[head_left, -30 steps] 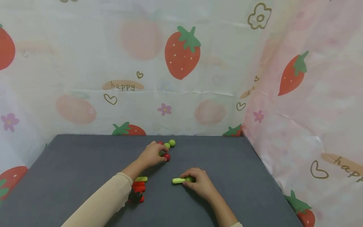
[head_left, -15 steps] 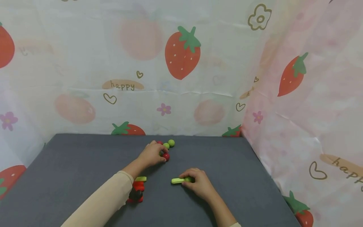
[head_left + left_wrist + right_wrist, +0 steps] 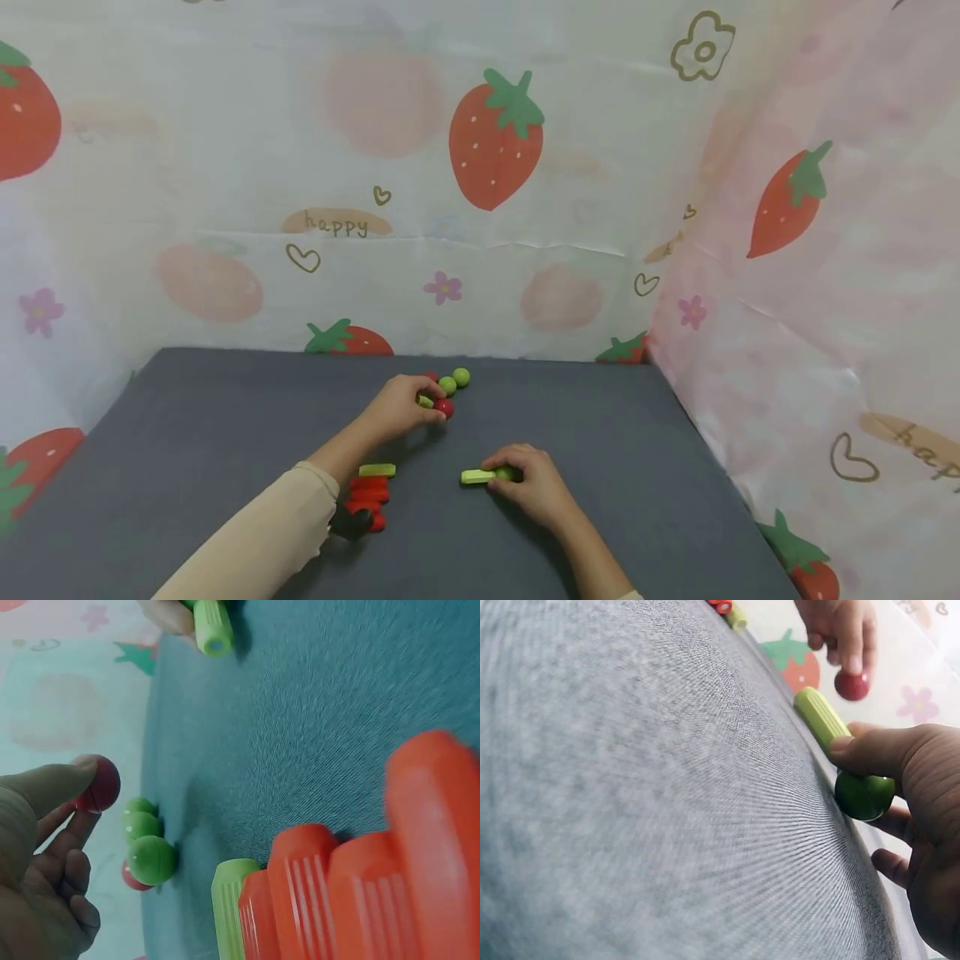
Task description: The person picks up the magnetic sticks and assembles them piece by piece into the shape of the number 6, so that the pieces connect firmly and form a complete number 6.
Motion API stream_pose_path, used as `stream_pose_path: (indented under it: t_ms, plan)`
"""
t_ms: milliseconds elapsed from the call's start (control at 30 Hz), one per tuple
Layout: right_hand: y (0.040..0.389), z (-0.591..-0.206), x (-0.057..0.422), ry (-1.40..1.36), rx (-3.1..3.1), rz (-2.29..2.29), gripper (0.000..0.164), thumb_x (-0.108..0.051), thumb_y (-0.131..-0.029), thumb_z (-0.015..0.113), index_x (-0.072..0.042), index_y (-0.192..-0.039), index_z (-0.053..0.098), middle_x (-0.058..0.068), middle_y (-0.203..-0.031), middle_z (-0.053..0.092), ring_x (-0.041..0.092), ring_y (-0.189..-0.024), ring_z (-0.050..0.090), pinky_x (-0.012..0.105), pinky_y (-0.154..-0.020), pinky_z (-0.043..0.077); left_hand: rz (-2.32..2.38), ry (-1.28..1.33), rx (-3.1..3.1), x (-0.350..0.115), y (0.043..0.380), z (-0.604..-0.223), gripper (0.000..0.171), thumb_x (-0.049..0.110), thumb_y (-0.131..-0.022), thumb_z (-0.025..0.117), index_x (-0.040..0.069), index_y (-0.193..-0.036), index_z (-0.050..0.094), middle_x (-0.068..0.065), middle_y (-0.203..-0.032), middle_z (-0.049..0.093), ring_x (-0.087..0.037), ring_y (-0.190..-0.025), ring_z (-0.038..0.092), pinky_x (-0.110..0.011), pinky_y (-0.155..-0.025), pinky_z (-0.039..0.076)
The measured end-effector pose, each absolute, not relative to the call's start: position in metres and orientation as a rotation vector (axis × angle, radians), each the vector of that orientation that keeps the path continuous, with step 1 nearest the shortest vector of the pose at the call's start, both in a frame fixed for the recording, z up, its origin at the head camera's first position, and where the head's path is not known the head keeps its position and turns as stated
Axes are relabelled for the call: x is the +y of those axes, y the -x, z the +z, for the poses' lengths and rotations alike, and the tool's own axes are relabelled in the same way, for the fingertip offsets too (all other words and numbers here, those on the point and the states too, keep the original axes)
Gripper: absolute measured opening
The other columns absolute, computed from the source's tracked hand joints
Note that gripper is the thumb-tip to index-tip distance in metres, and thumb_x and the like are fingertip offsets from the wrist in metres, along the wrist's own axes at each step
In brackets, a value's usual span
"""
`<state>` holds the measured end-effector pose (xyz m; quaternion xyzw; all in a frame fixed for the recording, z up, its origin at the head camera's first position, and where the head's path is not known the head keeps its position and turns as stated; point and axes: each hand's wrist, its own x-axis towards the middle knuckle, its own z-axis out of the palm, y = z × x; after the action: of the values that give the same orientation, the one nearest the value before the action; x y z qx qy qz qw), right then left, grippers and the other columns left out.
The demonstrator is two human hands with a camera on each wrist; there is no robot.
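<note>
Pinching red ball [image 3: 107,784] at fingertips [image 3: 79,777], left hand [image 3: 397,408]

The red ball [image 3: 444,408] is glossy, with a thin line across it, pinched between the thumb and fingertips of the left hand [image 3: 401,404] and hanging clear of the tabletop [image 3: 615,433] near its far side. Nearer the person and over to the right, the right hand [image 3: 534,483] pinches the stick [image 3: 476,477], pale green and ridged lengthwise, at one end; its other end points left. Right up against the pinched end is the green ball [image 3: 864,799], shiny, partly under the fingers. I can't make out whether stick and ball are joined.
</note>
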<state>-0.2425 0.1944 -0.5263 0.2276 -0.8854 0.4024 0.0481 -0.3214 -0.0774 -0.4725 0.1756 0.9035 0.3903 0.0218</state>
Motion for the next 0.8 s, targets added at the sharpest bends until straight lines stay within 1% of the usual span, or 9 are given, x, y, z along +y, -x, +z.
stream_pose_path:
  t_ms: [67,167,267,333,500,567,700,800]
  plan:
    - [0.244,-0.527,0.194,-0.701,-2.699,1.215,0.027,-0.012,-0.081,0.086,-0.027,-0.103,0.080,-0.014,-0.105,0.074,0.012,-0.105,0.064,0.033,-0.094,0.049,1.254,-0.484,2.778,-0.082,0.312,-0.470,0.031,0.027,-0.085,0.086,0.018,-0.112,0.074,0.003,-0.109,0.072,-0.017,-0.091,0.060,-0.036,-0.081,0.052]
    - [0.245,-0.528,0.194,-0.724,-2.692,1.200,0.026,-0.013,-0.082,0.086,-0.026,-0.103,0.080,-0.014,-0.105,0.074,0.012,-0.104,0.064,0.033,-0.092,0.049,1.308,-0.420,2.755,-0.087,0.299,-0.469,0.029,0.028,-0.084,0.086,0.021,-0.110,0.074,0.005,-0.106,0.071,-0.016,-0.082,0.057,-0.033,-0.072,0.049]
    - [0.244,-0.528,0.195,-0.720,-2.702,1.216,0.026,-0.013,-0.082,0.085,-0.027,-0.103,0.079,-0.014,-0.104,0.073,0.013,-0.104,0.064,0.033,-0.093,0.049,1.355,-0.396,2.743,-0.089,0.286,-0.470,0.028,0.027,-0.084,0.086,0.022,-0.109,0.074,0.007,-0.102,0.071,-0.017,-0.079,0.053,-0.032,-0.066,0.045]
    - [0.243,-0.527,0.196,-0.701,-2.719,1.230,0.026,-0.013,-0.083,0.085,-0.027,-0.103,0.079,-0.015,-0.103,0.073,0.013,-0.104,0.064,0.034,-0.093,0.049,1.375,-0.387,2.743,-0.089,0.276,-0.471,0.027,0.027,-0.085,0.086,0.024,-0.109,0.075,0.008,-0.101,0.070,-0.018,-0.082,0.052,-0.033,-0.067,0.044]
    - [0.242,-0.527,0.198,-0.661,-2.762,1.232,0.024,-0.017,-0.085,0.084,-0.030,-0.104,0.079,-0.016,-0.104,0.072,0.014,-0.104,0.063,0.035,-0.093,0.049,1.380,-0.350,2.755,-0.086,0.253,-0.475,0.026,0.027,-0.085,0.086,0.028,-0.108,0.075,0.010,-0.102,0.068,-0.022,-0.096,0.052,-0.036,-0.076,0.045]
    - [0.242,-0.527,0.198,-0.658,-2.767,1.237,0.025,-0.017,-0.085,0.084,-0.030,-0.104,0.079,-0.016,-0.105,0.072,0.014,-0.104,0.063,0.034,-0.092,0.049,1.380,-0.332,2.756,-0.086,0.245,-0.478,0.025,0.027,-0.084,0.087,0.028,-0.106,0.075,0.008,-0.100,0.067,-0.022,-0.095,0.052,-0.036,-0.076,0.044]
    - [0.242,-0.528,0.196,-0.670,-2.753,1.250,0.024,-0.016,-0.085,0.084,-0.030,-0.104,0.079,-0.015,-0.105,0.073,0.014,-0.104,0.063,0.033,-0.092,0.049,1.382,-0.295,2.763,-0.085,0.232,-0.485,0.025,0.024,-0.081,0.088,0.026,-0.104,0.076,0.002,-0.091,0.064,-0.019,-0.084,0.047,-0.034,-0.069,0.042]
    - [0.242,-0.526,0.196,-0.664,-2.741,1.255,0.024,-0.016,-0.085,0.084,-0.029,-0.104,0.079,-0.015,-0.104,0.073,0.014,-0.104,0.063,0.033,-0.092,0.049,1.370,-0.278,2.776,-0.083,0.224,-0.489,0.027,0.025,-0.080,0.089,0.024,-0.103,0.077,0.001,-0.086,0.062,-0.017,-0.081,0.047,-0.032,-0.066,0.041]
